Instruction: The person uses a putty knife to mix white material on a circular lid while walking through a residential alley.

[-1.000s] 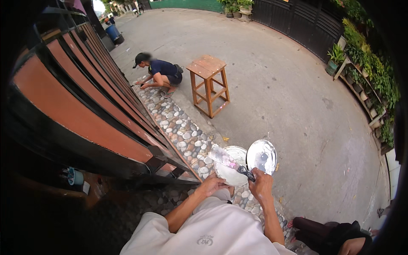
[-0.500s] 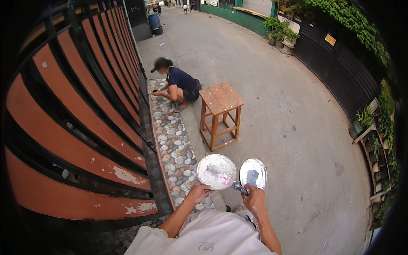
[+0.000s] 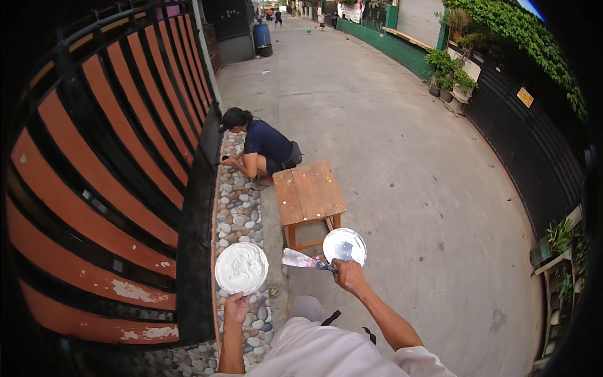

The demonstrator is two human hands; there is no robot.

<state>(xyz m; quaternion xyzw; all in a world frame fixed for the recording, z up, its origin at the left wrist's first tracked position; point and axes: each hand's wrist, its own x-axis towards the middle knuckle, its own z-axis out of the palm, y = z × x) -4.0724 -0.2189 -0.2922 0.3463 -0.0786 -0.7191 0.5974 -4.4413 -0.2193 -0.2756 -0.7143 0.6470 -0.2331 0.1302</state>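
My left hand (image 3: 236,309) grips the near edge of a round open tub (image 3: 242,268) filled with white paste, held over the pebble strip by the gate. In my right hand (image 3: 349,276) is a putty knife (image 3: 300,259), its smeared blade pointing left toward the tub but apart from it. A round silvery lid (image 3: 349,242) with white residue and a grey patch is also with the right hand, just beyond the knuckles. The fingers beneath the lid are hidden.
A wooden stool (image 3: 309,193) stands ahead of me. Beyond it, a person (image 3: 267,146) squats by the orange-and-black gate (image 3: 125,188), hands near its base. Pebbles (image 3: 239,220) line the gate's foot. Potted plants (image 3: 449,78) and a black gate (image 3: 502,119) border the street's right side.
My left hand has carried the tub left, away from the putty knife. My right hand, with the knife and lid, has shifted slightly left and farther forward. The view has moved nearer the stool.
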